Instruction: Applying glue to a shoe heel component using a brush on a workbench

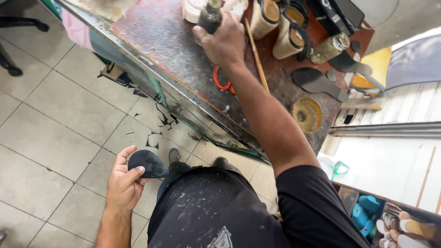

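Left hand: the left hand [123,183] hangs low over the tiled floor [50,128], fingers and thumb closed round a dark sole piece [148,164]; the flat, rounded piece sticks out to the right of the thumb, just above the person's black paint-flecked shorts [206,211]

Floor beside that grip: dark offcut scraps [161,124] lie on the tiles above the held piece, near the foot of the workbench [165,41]

Right hand: the right hand [223,43] reaches up across the worn, stained bench top, wrapped tightly round a grimy dark bottle [210,17]; the bottle's neck rises out of the fist

Below that grip: orange scissor handles [220,82] show just under the wrist; a thin wooden stick [257,57] runs along the right side of the hand

Right of that grip: two woven wedge shoes [280,25] with black straps stand near; further right a small glass bottle [330,47] lies tilted, with a black cut-out sole [317,81] below it and a round yellowish tin [307,115] lower again

Far right: a box of coloured soles [399,225] sits well apart, at the lower corner
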